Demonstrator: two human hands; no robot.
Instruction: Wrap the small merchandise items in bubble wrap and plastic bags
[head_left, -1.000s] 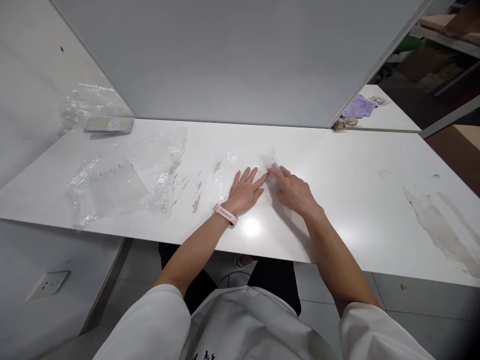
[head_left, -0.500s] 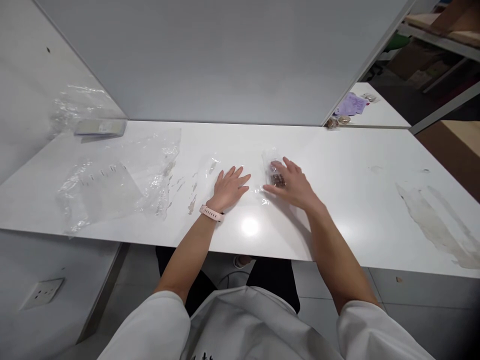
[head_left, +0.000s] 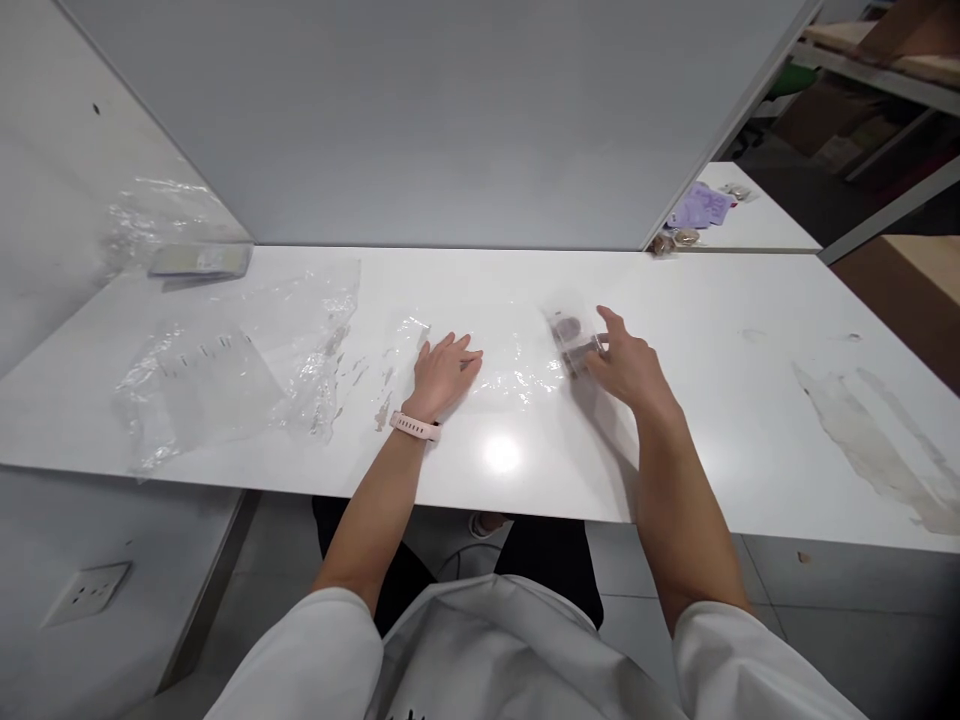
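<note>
White and glossy, the table (head_left: 712, 430) runs between grey partition panels, with a lamp glare near its front edge. On it the left hand (head_left: 441, 372) lies palm down, fingers loosely spread and flat on a clear plastic sheet (head_left: 517, 375) that stretches toward the other hand. The right hand (head_left: 628, 367) has thumb and fingers closed on a small clear pouch (head_left: 571, 340), lifted just off the table at the sheet's right end; something dark and brownish shows inside it, blurred beyond telling. Far left lies a large crumpled clear bag (head_left: 217, 365) with faint printed marks, its contents not discernible, and behind it a flat pale packet (head_left: 199, 260). Beyond the right partition, on a second table, sit a purple packet (head_left: 701, 207) and a few small brown items (head_left: 673, 240).
</note>
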